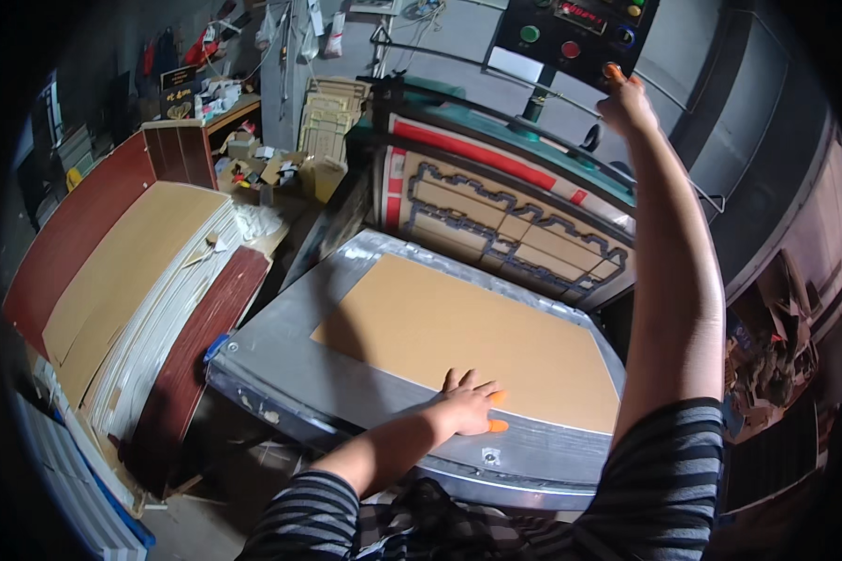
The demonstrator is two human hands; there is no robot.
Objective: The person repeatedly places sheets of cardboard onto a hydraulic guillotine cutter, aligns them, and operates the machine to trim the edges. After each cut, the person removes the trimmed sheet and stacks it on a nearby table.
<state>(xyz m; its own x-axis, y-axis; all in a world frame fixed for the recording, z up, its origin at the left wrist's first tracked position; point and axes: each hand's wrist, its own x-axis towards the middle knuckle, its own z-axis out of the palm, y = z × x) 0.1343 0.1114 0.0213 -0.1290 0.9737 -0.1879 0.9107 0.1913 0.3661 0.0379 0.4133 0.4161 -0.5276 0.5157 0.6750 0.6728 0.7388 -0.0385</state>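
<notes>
A tan cardboard sheet [477, 327] lies flat on the grey metal bed of a press [281, 365]. My left hand [468, 407] rests at the sheet's near edge, fingers spread, with orange covers on two fingers. My right arm reaches up to a black control panel [571, 47] with coloured buttons. There my right hand [625, 105] has its fingers mostly curled, one orange-covered fingertip at the panel's lower right corner. Whatever this fingertip touches is hidden. Behind the sheet, the tilted upper plate carries a cutting die board [515, 229] with dark-edged outlines.
Stacked tan sheets [131, 262] and a dark red board [196, 365] stand at my left. Boxes and clutter [262, 164] fill the back left. A heap of brown scrap cardboard [772, 346] lies at the right. The press's hinged upper plate rises beyond the bed.
</notes>
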